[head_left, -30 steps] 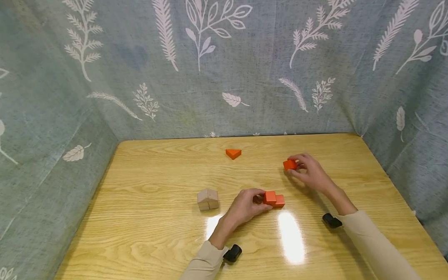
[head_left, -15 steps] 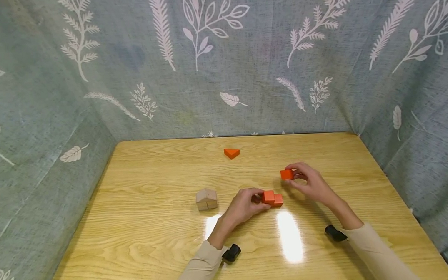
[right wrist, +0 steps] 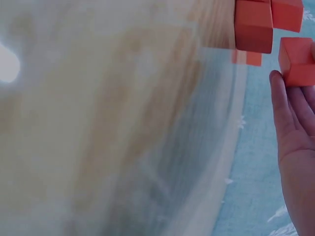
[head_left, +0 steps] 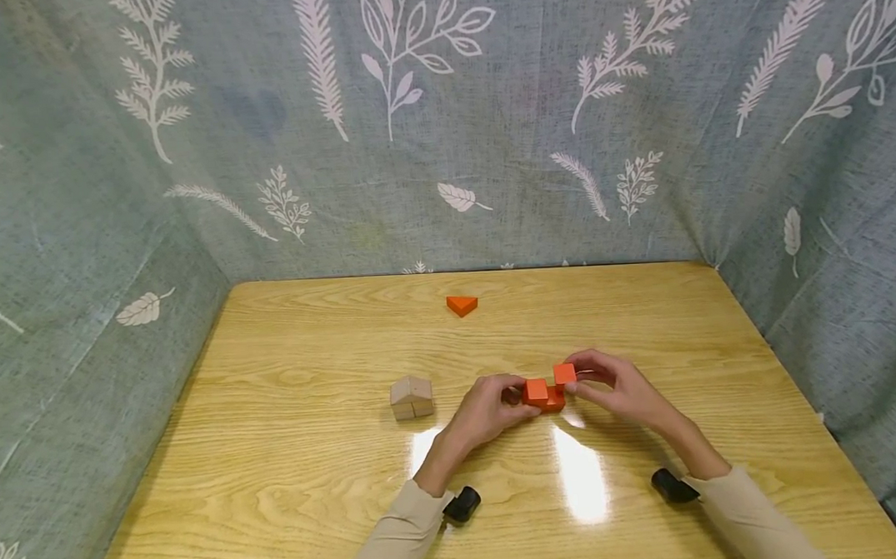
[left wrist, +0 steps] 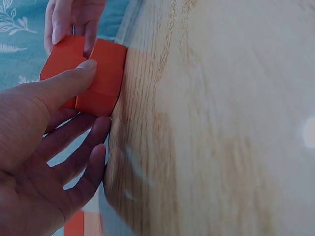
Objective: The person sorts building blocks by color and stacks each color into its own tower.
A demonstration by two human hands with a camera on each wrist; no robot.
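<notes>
My left hand [head_left: 487, 411] steadies a small stack of red blocks on the table, thumb and fingers on either side of it. An upper red cube [head_left: 536, 391] sits on the left of the lower red blocks [head_left: 553, 402]; the left thumb lies across both layers in the left wrist view. Between its thumb and fingers, my right hand [head_left: 621, 386] pinches another red cube [head_left: 564, 374]. That cube overlaps the right end of the lower blocks in the head view, while the right wrist view shows a gap between the held cube [right wrist: 295, 59] and the stack.
Left of the stack stands a little house of plain wooden blocks [head_left: 411, 398] with a peaked top. An orange-red triangular block [head_left: 462, 305] lies near the table's far edge. Patterned grey-green cloth [head_left: 414, 189] hangs behind and at both sides of the wooden table [head_left: 292, 486].
My right hand has carried its red cube leftward and nearer, from the right part of the table to the stack's right end. The left hand has stayed at the stack.
</notes>
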